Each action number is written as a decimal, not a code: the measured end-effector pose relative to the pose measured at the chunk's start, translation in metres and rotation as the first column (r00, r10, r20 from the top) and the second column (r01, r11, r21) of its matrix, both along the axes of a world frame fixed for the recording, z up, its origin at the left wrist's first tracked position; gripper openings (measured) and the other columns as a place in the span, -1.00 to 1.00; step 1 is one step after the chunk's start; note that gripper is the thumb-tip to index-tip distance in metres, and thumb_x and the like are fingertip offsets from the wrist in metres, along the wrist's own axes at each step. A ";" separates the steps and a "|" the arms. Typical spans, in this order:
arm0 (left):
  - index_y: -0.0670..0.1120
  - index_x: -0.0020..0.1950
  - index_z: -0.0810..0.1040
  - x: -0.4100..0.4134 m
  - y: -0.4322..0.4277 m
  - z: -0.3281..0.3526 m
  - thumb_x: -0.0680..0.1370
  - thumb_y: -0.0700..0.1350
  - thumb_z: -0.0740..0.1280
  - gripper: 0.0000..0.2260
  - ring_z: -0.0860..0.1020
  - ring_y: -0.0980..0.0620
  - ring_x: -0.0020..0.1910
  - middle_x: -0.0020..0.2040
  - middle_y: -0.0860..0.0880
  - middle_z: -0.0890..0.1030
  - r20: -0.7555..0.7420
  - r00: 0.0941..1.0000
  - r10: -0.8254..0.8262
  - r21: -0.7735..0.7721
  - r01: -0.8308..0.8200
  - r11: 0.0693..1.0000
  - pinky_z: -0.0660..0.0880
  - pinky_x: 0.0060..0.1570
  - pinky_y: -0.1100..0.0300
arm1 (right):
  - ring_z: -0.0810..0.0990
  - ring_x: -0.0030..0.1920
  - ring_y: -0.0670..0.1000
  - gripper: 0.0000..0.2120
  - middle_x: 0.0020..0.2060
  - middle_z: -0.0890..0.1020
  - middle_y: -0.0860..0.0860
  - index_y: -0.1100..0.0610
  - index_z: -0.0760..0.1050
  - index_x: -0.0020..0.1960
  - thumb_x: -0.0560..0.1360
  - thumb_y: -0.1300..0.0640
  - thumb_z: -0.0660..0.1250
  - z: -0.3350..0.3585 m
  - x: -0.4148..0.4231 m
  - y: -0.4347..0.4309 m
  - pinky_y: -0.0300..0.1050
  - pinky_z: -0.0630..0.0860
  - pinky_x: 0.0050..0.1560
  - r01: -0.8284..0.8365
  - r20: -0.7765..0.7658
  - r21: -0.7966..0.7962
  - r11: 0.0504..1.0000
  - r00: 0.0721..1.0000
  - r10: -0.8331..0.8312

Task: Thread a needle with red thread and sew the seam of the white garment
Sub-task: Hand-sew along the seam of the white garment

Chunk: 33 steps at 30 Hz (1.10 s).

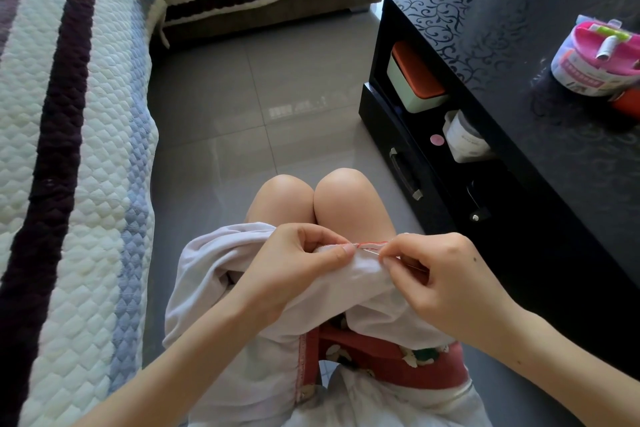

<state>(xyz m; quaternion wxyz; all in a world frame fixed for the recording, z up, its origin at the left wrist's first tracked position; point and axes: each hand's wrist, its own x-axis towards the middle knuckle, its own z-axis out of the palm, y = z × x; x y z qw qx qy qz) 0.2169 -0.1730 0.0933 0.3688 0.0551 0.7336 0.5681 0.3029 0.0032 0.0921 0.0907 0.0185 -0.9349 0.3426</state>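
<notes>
The white garment (214, 274) lies bunched over my lap, above my knees. My left hand (294, 267) pinches its folded seam edge between thumb and fingers. My right hand (440, 274) pinches a thin needle (375, 253) whose tip points left into the seam beside my left thumb. A short run of red thread (372, 243) stretches along the seam between the two hands. The needle's rear end is hidden by my right fingers.
A black patterned table (519, 55) stands at right, with a pink and white sewing kit (595, 55) on top and boxes on its open shelf (415, 80). A quilted striped sofa cover (69, 149) fills the left. Grey tiled floor (259, 97) lies ahead.
</notes>
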 end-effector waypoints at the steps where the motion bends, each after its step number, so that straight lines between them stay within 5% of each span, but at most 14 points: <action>1: -0.09 -0.17 0.70 0.000 0.000 0.000 0.51 -0.16 0.42 -0.91 0.62 0.13 -0.17 -0.17 -0.08 0.71 -0.003 1.000 -0.004 0.002 0.004 1.000 0.52 -0.09 0.22 | 0.53 -0.48 0.02 -0.77 -0.48 0.56 -0.03 0.11 0.59 -0.23 0.42 0.05 0.19 0.000 0.000 0.000 0.00 0.48 -0.46 0.000 -0.001 0.000 1.000 1.000 0.000; 14: -0.14 -0.12 0.70 0.004 -0.001 0.002 0.49 -0.13 0.44 -0.91 0.64 0.12 -0.14 -0.19 -0.02 0.71 -0.177 0.978 -0.108 -0.001 0.109 0.994 0.53 -0.10 0.25 | 0.38 -0.54 -0.02 -0.74 -0.55 0.45 -0.06 0.12 0.50 -0.35 0.43 0.07 0.14 -0.001 -0.008 -0.010 -0.06 0.40 -0.52 -0.050 -0.010 0.159 0.986 0.999 0.053; 17: -0.10 -0.11 0.71 0.003 -0.003 0.002 0.50 -0.09 0.43 -0.90 0.64 0.15 -0.14 -0.19 0.00 0.71 -0.145 0.984 -0.100 -0.008 0.100 0.995 0.52 -0.11 0.28 | 0.45 -0.50 -0.06 -0.74 -0.50 0.52 -0.06 0.11 0.56 -0.29 0.43 0.06 0.15 -0.001 -0.007 -0.008 -0.08 0.43 -0.45 -0.054 0.020 0.064 0.996 0.998 0.053; 23: -0.08 -0.12 0.70 0.003 -0.004 0.001 0.53 -0.10 0.39 -0.89 0.62 0.16 -0.16 -0.19 -0.01 0.71 -0.119 0.989 -0.091 -0.056 0.085 0.995 0.50 -0.13 0.30 | 0.50 -0.43 -0.18 -0.85 -0.50 0.48 -0.30 0.07 0.62 -0.22 0.42 0.15 0.28 0.001 -0.003 -0.002 -0.42 0.31 -0.38 0.017 0.110 -0.168 0.986 0.994 0.002; 25: -0.08 -0.12 0.70 0.003 -0.003 0.000 0.53 -0.11 0.39 -0.89 0.62 0.13 -0.15 -0.18 -0.04 0.71 -0.131 0.988 -0.087 -0.063 0.079 0.995 0.50 -0.13 0.27 | 0.54 -0.41 -0.15 -0.86 -0.46 0.55 -0.24 0.06 0.63 -0.21 0.42 0.16 0.29 0.001 -0.002 -0.001 -0.38 0.36 -0.37 0.030 0.141 -0.225 0.974 0.990 0.002; 28: -0.07 -0.12 0.68 0.003 -0.003 0.001 0.53 -0.11 0.38 -0.89 0.59 0.17 -0.18 -0.16 -0.05 0.70 -0.111 0.989 -0.100 -0.060 0.094 0.994 0.49 -0.15 0.31 | 0.63 -0.30 -0.06 -0.86 -0.33 0.66 -0.07 0.05 0.65 -0.18 0.44 0.18 0.32 0.002 -0.003 0.000 -0.07 0.55 -0.24 0.063 0.199 -0.336 0.940 0.980 0.005; 33: -0.09 -0.13 0.66 0.001 -0.004 -0.001 0.56 -0.12 0.37 -0.88 0.57 0.18 -0.20 -0.21 0.00 0.66 0.020 0.993 -0.115 0.064 0.113 0.991 0.47 -0.16 0.32 | 0.65 -0.15 0.17 -0.78 -0.27 0.68 0.13 0.11 0.67 -0.19 0.50 0.36 0.34 0.005 -0.006 0.005 0.17 0.55 -0.01 0.141 0.314 -0.534 0.834 0.949 0.040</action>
